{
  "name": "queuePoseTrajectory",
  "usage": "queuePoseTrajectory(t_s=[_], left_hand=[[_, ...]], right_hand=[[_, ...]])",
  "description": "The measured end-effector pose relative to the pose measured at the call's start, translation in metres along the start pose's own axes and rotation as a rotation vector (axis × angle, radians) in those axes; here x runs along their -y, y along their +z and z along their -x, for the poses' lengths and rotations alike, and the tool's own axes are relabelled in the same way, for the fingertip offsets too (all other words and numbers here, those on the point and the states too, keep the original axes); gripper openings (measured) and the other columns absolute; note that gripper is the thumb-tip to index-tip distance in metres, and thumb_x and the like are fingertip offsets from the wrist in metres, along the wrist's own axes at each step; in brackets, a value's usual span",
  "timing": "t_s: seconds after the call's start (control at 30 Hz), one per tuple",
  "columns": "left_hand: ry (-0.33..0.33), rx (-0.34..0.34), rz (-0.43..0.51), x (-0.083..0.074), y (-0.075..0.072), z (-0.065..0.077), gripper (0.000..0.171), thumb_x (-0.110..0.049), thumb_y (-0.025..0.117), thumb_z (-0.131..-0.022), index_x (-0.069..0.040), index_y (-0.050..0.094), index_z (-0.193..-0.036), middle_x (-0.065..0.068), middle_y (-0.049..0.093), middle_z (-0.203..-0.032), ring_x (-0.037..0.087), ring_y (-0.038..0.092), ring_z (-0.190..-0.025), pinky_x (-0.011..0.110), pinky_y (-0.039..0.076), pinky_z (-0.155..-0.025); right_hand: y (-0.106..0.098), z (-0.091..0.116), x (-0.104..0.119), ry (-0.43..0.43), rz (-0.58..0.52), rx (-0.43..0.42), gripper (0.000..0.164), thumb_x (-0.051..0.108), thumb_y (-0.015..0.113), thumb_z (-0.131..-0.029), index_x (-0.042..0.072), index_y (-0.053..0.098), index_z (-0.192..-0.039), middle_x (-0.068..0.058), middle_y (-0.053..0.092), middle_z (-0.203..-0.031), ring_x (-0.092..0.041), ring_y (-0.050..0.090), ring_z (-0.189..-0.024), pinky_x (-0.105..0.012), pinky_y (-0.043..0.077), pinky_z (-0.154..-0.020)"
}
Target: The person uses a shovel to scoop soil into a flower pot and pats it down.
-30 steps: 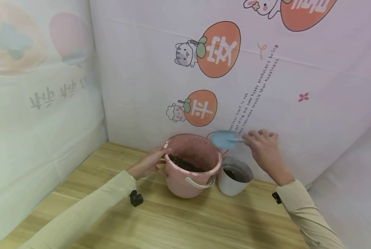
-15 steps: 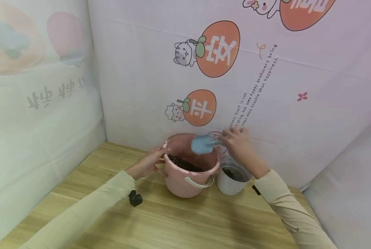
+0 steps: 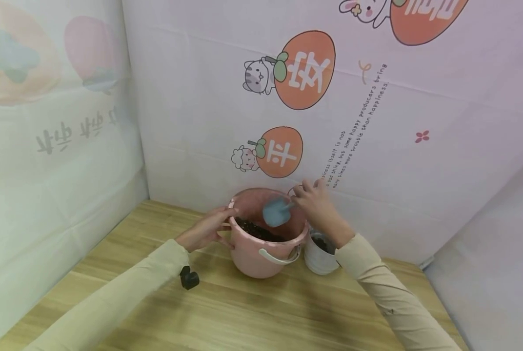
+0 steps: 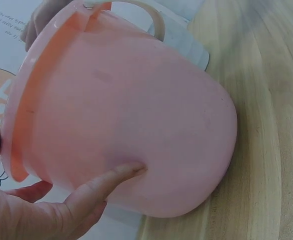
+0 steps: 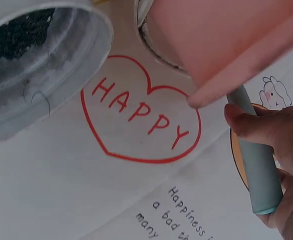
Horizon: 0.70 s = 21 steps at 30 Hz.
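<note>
A pink bucket (image 3: pixel 253 258) with dark soil (image 3: pixel 259 231) low inside stands at the back of the table. My left hand (image 3: pixel 206 229) grips its left side, thumb at the rim and fingers (image 4: pixel 104 187) spread against the outer wall in the left wrist view. From the right, my right hand (image 3: pixel 317 208) holds a small blue garden trowel by its handle (image 5: pixel 259 165), above the bucket's right rim. The trowel's blade (image 3: pixel 276 212) dips into the bucket's mouth over the soil. Beside the bucket, a white flowerpot (image 3: pixel 319 262) with some soil in it is partly covered by my right wrist.
The bucket's white carrying handle (image 3: pixel 279 259) hangs down at its front. Right behind bucket and pot rises a white printed cloth (image 3: pixel 191 122), with more cloth (image 3: pixel 90 195) at the left side. Wooden tabletop (image 3: pixel 226 312) spreads in front.
My right hand has carried the trowel leftward from above the flowerpot, and the blade has come down into the bucket's mouth. My left hand keeps its hold on the bucket.
</note>
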<state>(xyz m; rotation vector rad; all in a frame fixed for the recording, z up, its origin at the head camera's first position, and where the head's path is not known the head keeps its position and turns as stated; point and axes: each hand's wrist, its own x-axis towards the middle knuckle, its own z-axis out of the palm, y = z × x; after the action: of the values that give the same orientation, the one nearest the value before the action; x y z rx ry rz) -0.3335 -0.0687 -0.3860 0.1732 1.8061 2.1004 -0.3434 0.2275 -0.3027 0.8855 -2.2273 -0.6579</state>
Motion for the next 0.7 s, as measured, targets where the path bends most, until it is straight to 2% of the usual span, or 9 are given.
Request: queuePoseTrajectory(t_s=[0.1, 0.27, 0.33, 0.47, 0.7], left_hand=[[-0.023, 0.008, 0.016, 0.001, 0.0, 0.0, 0.052, -0.027, 0.05, -0.109, 0.003, 0.039, -0.15, 0.014, 0.043, -0.131, 0.049, 0.036, -0.146, 0.061, 0.065, -0.081], [-0.057, 0.022, 0.068, 0.002, 0.002, 0.002, 0.055, -0.025, 0.049, -0.108, 0.005, 0.038, -0.153, 0.023, 0.029, -0.159, 0.051, 0.029, -0.15, 0.065, 0.063, -0.084], [-0.066, 0.011, 0.08, 0.001, 0.002, 0.002, 0.055, -0.024, 0.05, -0.107, 0.005, 0.039, -0.153, 0.024, 0.029, -0.16, 0.051, 0.03, -0.149, 0.066, 0.063, -0.084], [-0.075, 0.002, 0.078, 0.001, 0.002, 0.002, 0.057, -0.025, 0.05, -0.107, 0.005, 0.037, -0.154, 0.026, 0.028, -0.16, 0.051, 0.028, -0.15, 0.068, 0.062, -0.087], [-0.072, 0.006, 0.073, 0.0, -0.001, -0.001, 0.058, -0.026, 0.049, -0.108, 0.004, 0.034, -0.155, 0.026, 0.025, -0.163, 0.05, 0.025, -0.152, 0.071, 0.058, -0.093]], right_hand=[[0.004, 0.001, 0.007, 0.034, -0.021, 0.017, 0.029, -0.002, 0.079, -0.085, 0.017, 0.082, -0.108, -0.005, 0.07, -0.112, -0.029, 0.054, -0.099, -0.048, 0.045, -0.079], [0.007, 0.001, 0.019, 0.102, -0.04, 0.046, 0.014, 0.005, 0.079, -0.088, 0.015, 0.082, -0.098, -0.007, 0.072, -0.11, -0.03, 0.058, -0.105, -0.048, 0.046, -0.081], [0.008, 0.0, 0.023, 0.119, -0.021, 0.053, 0.008, 0.01, 0.08, -0.089, 0.016, 0.082, -0.094, -0.006, 0.072, -0.108, -0.03, 0.059, -0.104, -0.048, 0.046, -0.081], [0.012, -0.004, 0.029, 0.116, -0.011, 0.085, 0.007, 0.016, 0.085, -0.085, 0.016, 0.081, -0.091, -0.007, 0.072, -0.108, -0.03, 0.059, -0.105, -0.052, 0.047, -0.084], [0.02, -0.011, 0.037, 0.07, -0.164, 0.146, 0.012, 0.007, 0.085, -0.077, 0.013, 0.076, -0.076, -0.007, 0.074, -0.095, -0.032, 0.061, -0.099, -0.052, 0.048, -0.088]])
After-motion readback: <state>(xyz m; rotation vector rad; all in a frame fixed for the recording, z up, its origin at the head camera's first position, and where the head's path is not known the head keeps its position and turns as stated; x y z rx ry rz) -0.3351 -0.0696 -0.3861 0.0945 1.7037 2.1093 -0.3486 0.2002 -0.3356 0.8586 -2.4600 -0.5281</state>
